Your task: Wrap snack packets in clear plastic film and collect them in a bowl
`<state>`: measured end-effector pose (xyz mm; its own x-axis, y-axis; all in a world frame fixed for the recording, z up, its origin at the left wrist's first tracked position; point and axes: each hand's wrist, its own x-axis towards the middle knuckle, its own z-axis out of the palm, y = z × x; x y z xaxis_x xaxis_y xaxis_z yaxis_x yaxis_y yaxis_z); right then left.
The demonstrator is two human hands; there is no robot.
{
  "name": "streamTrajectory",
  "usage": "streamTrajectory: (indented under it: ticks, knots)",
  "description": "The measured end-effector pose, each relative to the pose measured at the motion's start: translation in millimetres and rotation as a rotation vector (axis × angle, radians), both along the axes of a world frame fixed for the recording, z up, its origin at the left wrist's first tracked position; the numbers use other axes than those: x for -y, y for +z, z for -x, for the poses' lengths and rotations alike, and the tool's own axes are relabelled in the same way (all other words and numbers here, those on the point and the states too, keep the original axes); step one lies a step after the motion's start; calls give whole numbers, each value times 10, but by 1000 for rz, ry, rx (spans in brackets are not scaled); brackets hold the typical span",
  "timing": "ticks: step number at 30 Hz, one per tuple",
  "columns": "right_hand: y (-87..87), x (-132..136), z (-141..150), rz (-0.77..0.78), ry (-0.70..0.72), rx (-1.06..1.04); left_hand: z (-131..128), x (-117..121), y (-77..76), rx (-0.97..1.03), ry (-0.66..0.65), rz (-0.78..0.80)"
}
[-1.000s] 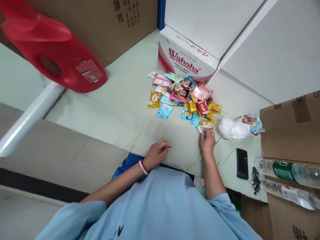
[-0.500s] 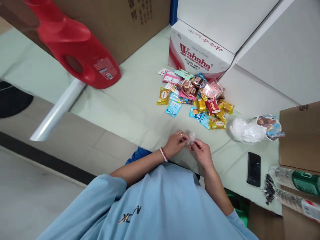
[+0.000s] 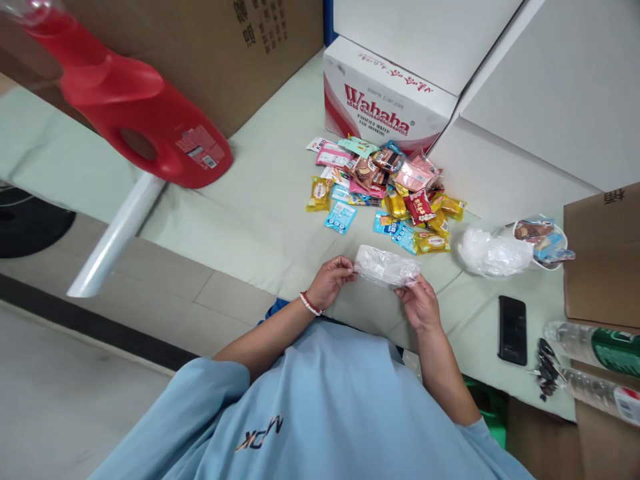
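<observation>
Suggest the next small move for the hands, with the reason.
I'd probably ease the left hand and right hand slightly apart: they pinch opposite ends of the clear plastic, which looks wrinkled and bunched between them.

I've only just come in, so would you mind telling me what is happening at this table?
A person holds a clear plastic bag stretched between the left hand and right hand. Beyond it, wrapped snacks lie piled before a Wahaba box. A phone lies to the right.
</observation>
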<state>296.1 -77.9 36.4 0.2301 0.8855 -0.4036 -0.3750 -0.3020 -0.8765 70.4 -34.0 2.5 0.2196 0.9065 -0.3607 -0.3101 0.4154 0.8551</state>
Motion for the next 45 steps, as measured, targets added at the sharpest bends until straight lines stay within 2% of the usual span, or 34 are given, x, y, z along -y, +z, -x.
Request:
streamTrajectory:
  ticks: [3,4,6,8,10,12,16,19,22,24,26,29,31,33,38,41,45]
  knots:
    - [37,11,8,-3,19,-27,26,42,74,-50,71,-26]
    - [53,16,21,-7,38,-9,25,68,113,-126,109,-104]
    - [94,30,62,-12,86,26,2,129,206,-322,117,-376]
    - [150,41,115,-11,135,29,-44,178,292,-477,-10,-670]
    - [212,43,156,8,194,9,-95,194,339,-506,-157,-797]
    - [267,30,155,36,235,8,-118,171,332,-473,-179,-738]
    - [288,-26,-18,73,211,53,-41,70,220,-256,7,-323]
    - [227,-41,-184,100,188,112,35,29,149,-175,130,-152]
    - [175,-4,-196,62,78,264,45,60,135,-194,180,-120]
    - [181,45,-74,-6,50,348,11,105,153,-204,189,-112]
    - [211,92,131,-63,152,406,-40,146,184,-207,188,-110]
    - [245,114,468,-129,388,522,-101,177,234,-224,183,-122]
    - [236,88,602,-150,457,570,-102,166,255,-230,202,-131]
    - [213,46,608,-136,423,551,-62,135,257,-208,255,-121]
    - [229,-23,307,-87,204,403,97,60,208,-172,360,-76]
    - [302,-13,309,-99,277,459,76,80,196,-172,368,-74]
    - [338,-32,598,-145,482,553,-58,113,226,-140,320,-86]
